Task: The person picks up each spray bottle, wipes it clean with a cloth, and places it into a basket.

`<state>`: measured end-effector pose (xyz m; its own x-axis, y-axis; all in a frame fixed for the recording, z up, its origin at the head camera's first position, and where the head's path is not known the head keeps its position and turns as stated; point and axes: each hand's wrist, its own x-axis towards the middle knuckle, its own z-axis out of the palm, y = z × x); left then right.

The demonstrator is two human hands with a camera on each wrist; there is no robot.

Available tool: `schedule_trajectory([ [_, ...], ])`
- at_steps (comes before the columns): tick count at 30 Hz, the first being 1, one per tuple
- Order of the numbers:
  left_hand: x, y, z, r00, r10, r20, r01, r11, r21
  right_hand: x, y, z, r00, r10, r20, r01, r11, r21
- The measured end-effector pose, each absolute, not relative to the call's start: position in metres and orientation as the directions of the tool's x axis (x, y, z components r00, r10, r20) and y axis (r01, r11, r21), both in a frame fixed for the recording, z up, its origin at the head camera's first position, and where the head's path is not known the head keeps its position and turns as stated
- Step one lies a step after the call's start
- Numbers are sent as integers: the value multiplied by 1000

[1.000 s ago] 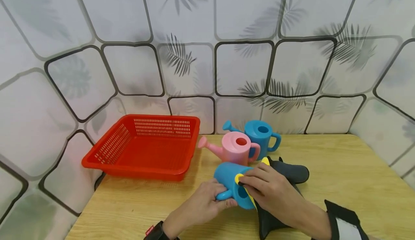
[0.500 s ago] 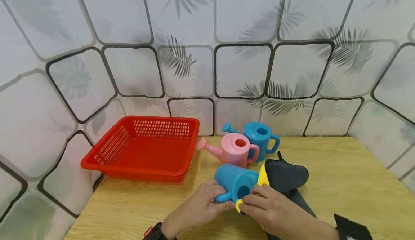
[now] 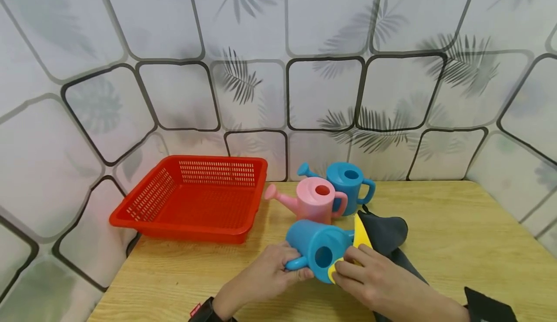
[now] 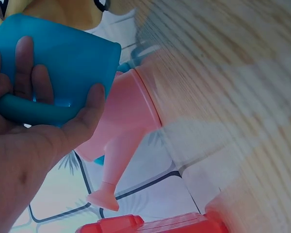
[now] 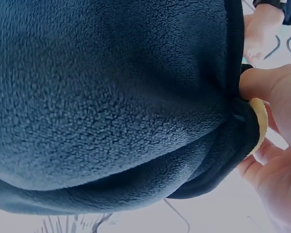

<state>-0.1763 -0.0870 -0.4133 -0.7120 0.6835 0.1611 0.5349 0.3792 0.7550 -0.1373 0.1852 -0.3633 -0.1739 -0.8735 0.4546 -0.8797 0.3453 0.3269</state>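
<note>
A blue watering can (image 3: pixel 304 237) lies tipped over on the table, its round opening facing the front right. My left hand (image 3: pixel 274 269) grips it by the handle; in the left wrist view the fingers (image 4: pixel 24 68) curl round that handle. My right hand (image 3: pixel 365 273) pinches a dark grey and yellow cloth (image 3: pixel 383 232) and holds its yellow side against the can's top, beside the opening. In the right wrist view the plush dark side of the cloth (image 5: pixel 116 97) fills most of the picture, bunched at the fingers. Part of the can's spout is hidden behind the cloth.
Right behind the tipped can stands a pink watering can (image 3: pixel 314 201), with another blue watering can (image 3: pixel 345 184) behind it. A red plastic basket (image 3: pixel 209 232) with slotted sides sits at the left. A patterned curtain (image 3: pixel 326 95) hangs behind the wooden table (image 3: pixel 470 230).
My right hand has moved the cloth down from the can's upper side, then slightly right along its top, uncovering the opening. My left hand stays on the handle, and the can has turned slightly.
</note>
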Motion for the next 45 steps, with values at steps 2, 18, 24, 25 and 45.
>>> schedule_trajectory([
  [2,-176,-87,-413,-702,693,163,542,371,754,-139,186,-361,-171,-870,463,-873,351,337],
  [18,-172,-85,-414,-627,744,231,644,329,690,-154,183,-346,-293,-721,628,-817,530,227],
  [24,-172,-85,-415,-647,739,189,608,350,713,-156,185,-345,-348,-697,627,-828,543,143],
  [25,-172,-85,-415,-652,735,186,601,352,717,-156,186,-345,-350,-696,627,-831,540,135],
  [45,-170,-83,-410,-862,504,44,297,433,851,-152,195,-355,-273,-700,660,-834,514,200],
])
